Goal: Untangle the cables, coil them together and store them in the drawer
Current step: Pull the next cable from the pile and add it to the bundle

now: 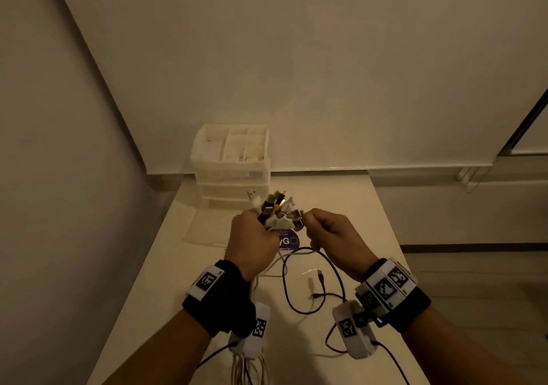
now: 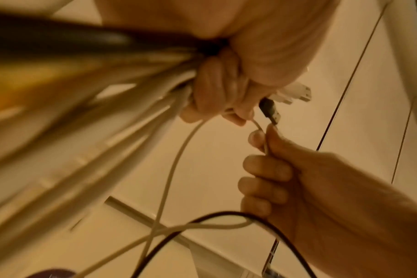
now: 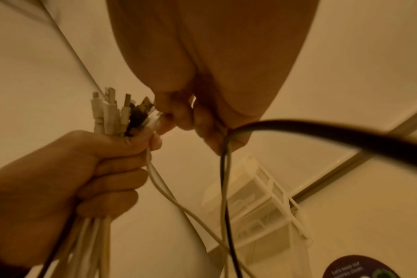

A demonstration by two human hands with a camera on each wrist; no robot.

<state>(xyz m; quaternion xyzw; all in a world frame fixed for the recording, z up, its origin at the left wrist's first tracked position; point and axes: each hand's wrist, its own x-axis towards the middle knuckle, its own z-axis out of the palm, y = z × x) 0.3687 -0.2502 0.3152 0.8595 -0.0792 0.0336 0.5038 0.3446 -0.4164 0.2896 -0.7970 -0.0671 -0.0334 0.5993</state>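
Over the pale bench (image 1: 341, 221), with the stacked plastic drawer unit (image 1: 231, 162) at its far edge, we gather the cables (image 1: 274, 209): our left hand (image 1: 252, 239) grips their plug ends in a closed fist while loose lengths trail toward us. Our right hand (image 1: 332, 233) has its fingers (image 2: 267, 167) curled round a white and a dark cable (image 2: 226, 214). We judge gathering nearly done; coiling comes next, with bare bench to the right and the drawers looking shut.

Over the table (image 1: 355, 215), left hand (image 1: 252, 245) grips the cable bundle (image 1: 274, 209); right hand (image 1: 335, 236) pinches a plug (image 1: 298, 217).
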